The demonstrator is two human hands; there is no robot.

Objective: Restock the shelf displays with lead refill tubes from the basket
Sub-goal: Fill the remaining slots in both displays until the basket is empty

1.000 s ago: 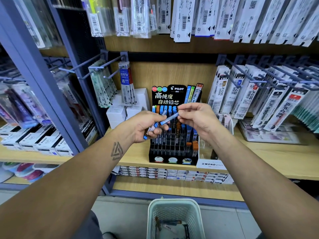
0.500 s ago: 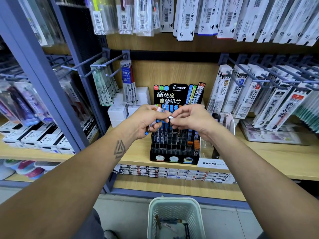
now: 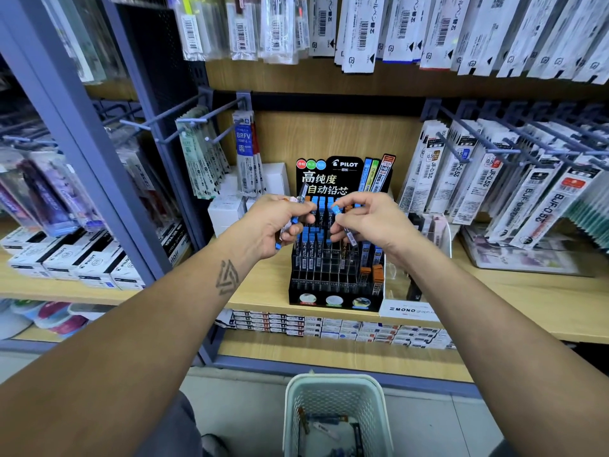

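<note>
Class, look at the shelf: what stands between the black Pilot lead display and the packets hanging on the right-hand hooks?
In the head view, a clear Mono stand sits between the Pilot display and the hanging packets, right beside the display.

Light wood-grain laminate shelf board [image 3: 514, 301], smooth and matt, carried on matt grey-blue painted metal uprights [image 3: 75, 133] and metal peg hooks [image 3: 184, 117]. Black glossy plastic tiered display stand [image 3: 333, 285] with clear plastic dividers, topped by a printed glossy header card [image 3: 329, 176]. Slim clear plastic lead refill tubes with blue caps [image 3: 311, 245], smooth and shiny. Hanging refill packs in glossy transparent film with white paper inserts [image 3: 540, 206]. Pale green perforated plastic basket [image 3: 336, 413], matt. White cardboard boxes [image 3: 227, 212], matt.
</note>
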